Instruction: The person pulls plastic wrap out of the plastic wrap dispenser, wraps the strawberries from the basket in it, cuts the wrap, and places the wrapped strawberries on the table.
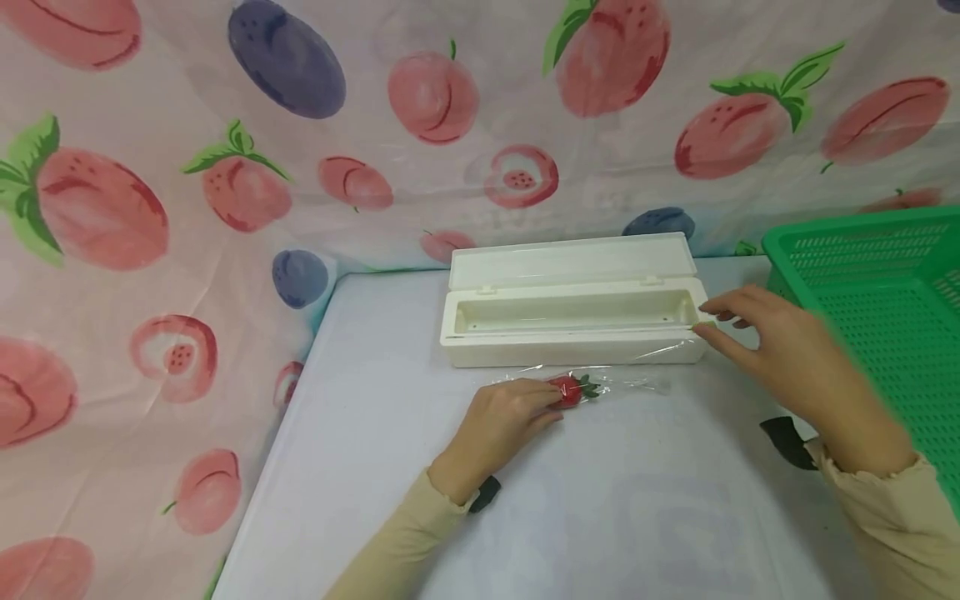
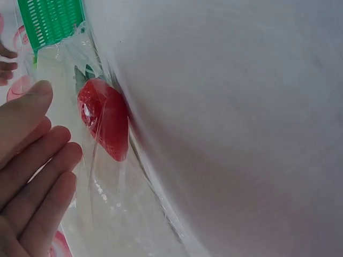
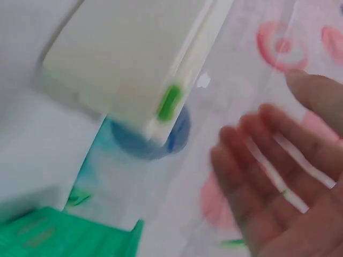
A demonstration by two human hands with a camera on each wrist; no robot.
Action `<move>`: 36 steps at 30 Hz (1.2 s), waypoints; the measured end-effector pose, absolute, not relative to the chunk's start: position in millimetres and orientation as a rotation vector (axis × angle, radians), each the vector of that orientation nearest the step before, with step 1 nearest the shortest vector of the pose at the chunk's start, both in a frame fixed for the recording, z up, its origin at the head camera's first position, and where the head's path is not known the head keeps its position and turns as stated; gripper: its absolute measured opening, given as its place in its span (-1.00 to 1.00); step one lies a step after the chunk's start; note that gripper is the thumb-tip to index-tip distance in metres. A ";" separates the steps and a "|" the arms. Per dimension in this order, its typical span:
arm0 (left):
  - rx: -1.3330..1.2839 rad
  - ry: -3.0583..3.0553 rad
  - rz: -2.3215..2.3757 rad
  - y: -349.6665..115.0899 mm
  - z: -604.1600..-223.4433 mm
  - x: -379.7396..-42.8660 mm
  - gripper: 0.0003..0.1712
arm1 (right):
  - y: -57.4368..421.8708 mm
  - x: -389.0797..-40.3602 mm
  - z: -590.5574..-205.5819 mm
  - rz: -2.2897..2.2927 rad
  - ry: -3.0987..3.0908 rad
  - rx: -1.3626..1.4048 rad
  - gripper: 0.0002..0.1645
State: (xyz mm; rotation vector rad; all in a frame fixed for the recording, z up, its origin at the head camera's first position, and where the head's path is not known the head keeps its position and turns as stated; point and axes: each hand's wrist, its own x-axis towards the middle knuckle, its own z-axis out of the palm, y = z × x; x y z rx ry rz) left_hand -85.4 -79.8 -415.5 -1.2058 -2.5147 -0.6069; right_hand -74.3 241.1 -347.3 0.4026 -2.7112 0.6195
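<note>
A red strawberry (image 1: 567, 391) with green leaves is inside a long clear plastic bag (image 1: 630, 382), lying along the front of the white box (image 1: 573, 351). The box's lid (image 1: 573, 262) is raised at the back, showing a long hollow. In the head view my left hand (image 1: 498, 421) overlaps the strawberry's left side. The left wrist view shows that hand's loosely bent fingers (image 2: 51, 163) beside the bag, not gripping it. At the box's right end is my right hand (image 1: 787, 350), thumb and fingers apart with nothing between them. A green tab (image 3: 170, 103) marks the box's edge.
A green plastic basket (image 1: 787, 258) stands at the right, close to my right forearm. Fruit-printed cloth (image 1: 360, 225) hangs behind and to the left of the white-covered table (image 1: 360, 367).
</note>
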 end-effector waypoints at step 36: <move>-1.153 -2.630 -0.601 -73.8 -418.5 -98.2 -0.70 | 121.1 -84.0 -424.0 0.340 -2.717 0.847 -0.53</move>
